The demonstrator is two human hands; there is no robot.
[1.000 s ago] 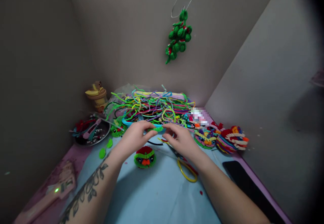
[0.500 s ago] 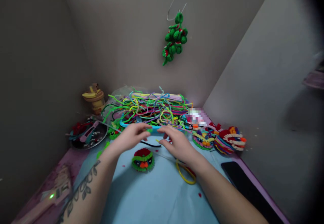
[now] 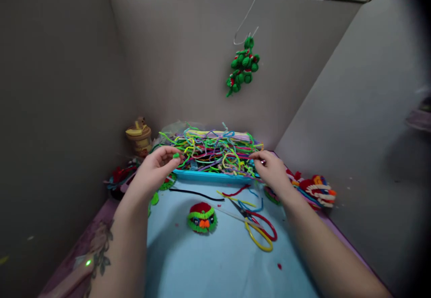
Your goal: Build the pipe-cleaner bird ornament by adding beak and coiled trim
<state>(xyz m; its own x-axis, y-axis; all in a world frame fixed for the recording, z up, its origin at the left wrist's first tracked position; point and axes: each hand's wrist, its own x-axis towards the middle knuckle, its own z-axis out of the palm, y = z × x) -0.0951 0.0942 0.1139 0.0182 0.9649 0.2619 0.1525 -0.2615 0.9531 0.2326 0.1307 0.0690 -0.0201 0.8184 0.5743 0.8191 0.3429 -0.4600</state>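
The left hand has its thumb and forefinger closed around a small green piece, which sits at the very tips, above the left end of the blue tray. The right hand is near the right end of this tray, with thumb and forefinger brought close together. A thin red strand among the fuzzy wires seems to reach its fingertips, but I cannot tell whether it is pinched.

The relation that matters most, in my judgement, is the gap between the two hands: they are well apart, and almost the full length of the tray lies between them. The green piece is therefore on the left of the right hand, and the left hand is the one that has it. Its long axis is too small to make out.

Below the level of both hands, on the surface, the round bird head lies between the forearms, touched by neither hand. It is nearer to the person than the green piece, and a little to the right of it. The scissors lie just beside the head on the right, and a black wire lies between the head and the tray, running roughly from left to right.
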